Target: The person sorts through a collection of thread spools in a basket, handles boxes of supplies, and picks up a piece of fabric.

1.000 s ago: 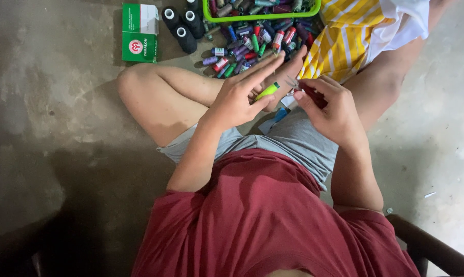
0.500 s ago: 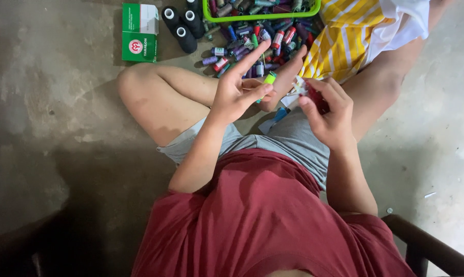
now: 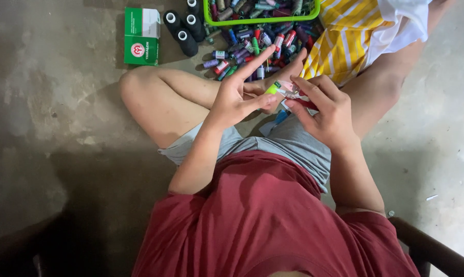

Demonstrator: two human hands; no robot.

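Nearest us, our left hand pinches one small lime-green spool between thumb and middle finger, the forefinger stretched out straight. Our right hand touches it, fingers curled round one red-and-white item; what it is we cannot tell. Beyond lie a heap of small thread spools too many to count, three black cones, one green box, one green basket and yellow striped cloth. Bare concrete floor opens leftward.
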